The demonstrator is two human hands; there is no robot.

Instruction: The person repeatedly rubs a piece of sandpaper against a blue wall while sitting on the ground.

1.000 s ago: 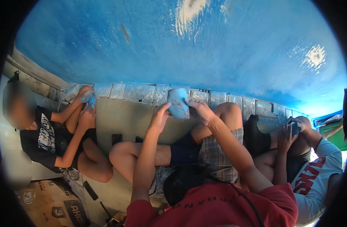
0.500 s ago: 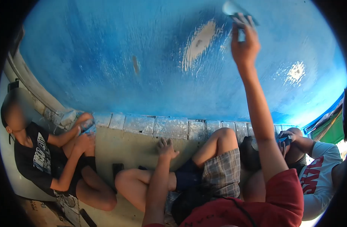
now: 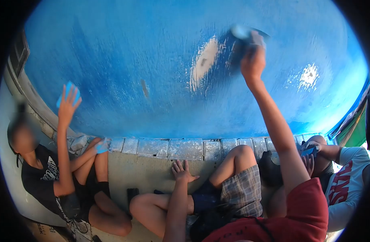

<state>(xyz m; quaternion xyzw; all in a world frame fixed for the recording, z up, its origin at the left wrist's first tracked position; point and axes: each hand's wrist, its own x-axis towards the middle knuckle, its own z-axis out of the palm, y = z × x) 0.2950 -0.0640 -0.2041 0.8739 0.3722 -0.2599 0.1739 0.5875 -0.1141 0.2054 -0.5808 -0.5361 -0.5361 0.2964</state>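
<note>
My right hand (image 3: 254, 56) is raised to the blue wall (image 3: 144, 48), pressing a bent sandpaper sheet (image 3: 242, 33) against it. The sheet and fingers are smeared by motion. Just left of that hand is a bare whitish patch (image 3: 205, 60) in the paint, with streaked edges. My left hand (image 3: 183, 172) rests on the floor (image 3: 152, 171) with its fingers spread, holding nothing, close to the row of grey blocks (image 3: 185, 149) along the wall's foot.
On the left a seated person (image 3: 48, 173) holds a blue sheet (image 3: 68, 93) up at the wall. Another seated person (image 3: 346, 181) on the right has a dark blue piece (image 3: 309, 151) in hand. A smaller bare patch (image 3: 309, 76) marks the wall's right side.
My right hand has moved down and slightly left with the sandpaper sheet. The left person's hand has risen to the wall. The fingers of my left hand look more spread.
</note>
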